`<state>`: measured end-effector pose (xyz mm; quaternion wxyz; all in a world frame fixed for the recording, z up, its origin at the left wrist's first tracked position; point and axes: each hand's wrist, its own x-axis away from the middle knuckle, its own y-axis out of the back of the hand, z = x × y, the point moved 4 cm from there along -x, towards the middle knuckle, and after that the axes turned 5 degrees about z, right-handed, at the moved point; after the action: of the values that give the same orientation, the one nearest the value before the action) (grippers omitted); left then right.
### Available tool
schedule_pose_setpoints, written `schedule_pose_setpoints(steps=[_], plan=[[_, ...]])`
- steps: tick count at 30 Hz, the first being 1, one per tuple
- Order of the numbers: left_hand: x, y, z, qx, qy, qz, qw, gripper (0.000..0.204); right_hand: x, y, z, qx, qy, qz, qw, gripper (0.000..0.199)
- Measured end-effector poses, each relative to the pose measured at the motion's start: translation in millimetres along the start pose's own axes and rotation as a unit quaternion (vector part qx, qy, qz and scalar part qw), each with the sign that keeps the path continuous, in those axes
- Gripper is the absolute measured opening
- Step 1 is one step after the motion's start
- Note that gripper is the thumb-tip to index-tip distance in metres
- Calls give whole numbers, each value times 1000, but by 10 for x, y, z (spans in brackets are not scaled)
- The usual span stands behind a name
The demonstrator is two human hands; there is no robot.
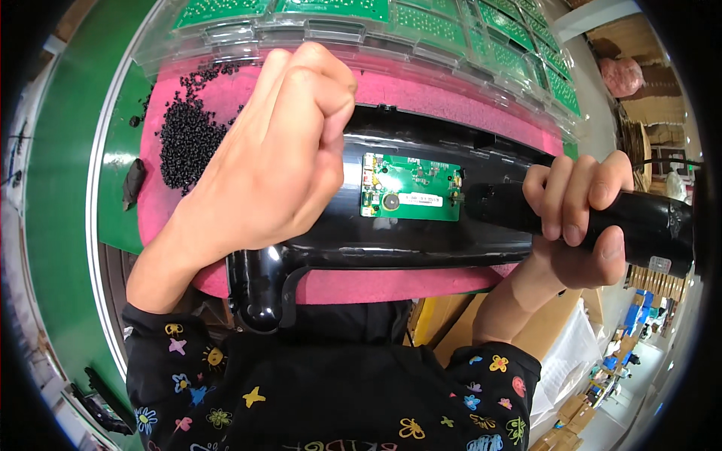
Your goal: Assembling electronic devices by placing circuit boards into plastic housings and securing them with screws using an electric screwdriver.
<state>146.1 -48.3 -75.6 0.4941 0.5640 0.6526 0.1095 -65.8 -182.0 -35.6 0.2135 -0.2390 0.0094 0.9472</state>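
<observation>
A black plastic housing [421,244] lies in front of me, its hollow side up, with a green circuit board [410,188] inside it. My right hand [579,207] is wrapped round a black electric screwdriver [639,222], held nearly level. Its thin tip meets the board's right edge. My left hand [289,150] is closed in a fist above the housing's left part; what its curled fingers hold, if anything, is hidden. Left of that hand lies a heap of small black screws [184,143].
A pink mat [398,284] lies under the housing on a green bench [71,188]. Behind it stand clear plastic trays [323,31] with several green boards. A small dark scrap [133,184] sits by the mat's left edge. Cardboard [489,331] shows below on the right.
</observation>
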Motion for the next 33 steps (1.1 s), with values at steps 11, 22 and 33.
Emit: schedule_pose_setpoints(steps=[11, 22, 33], plan=[[-67, 49, 143, -86, 36, 16, 996, 31, 63, 2, 35, -14, -9, 3, 1000, 36], [19, -44, 180, -63, 115, 92, 987, 41, -59, -92, -117, -49, -5, 71, 996, 35], [43, -28, 165, -83, 103, 129, 983, 35, 39, 139, -205, -210, 57, -121, 969, 64]])
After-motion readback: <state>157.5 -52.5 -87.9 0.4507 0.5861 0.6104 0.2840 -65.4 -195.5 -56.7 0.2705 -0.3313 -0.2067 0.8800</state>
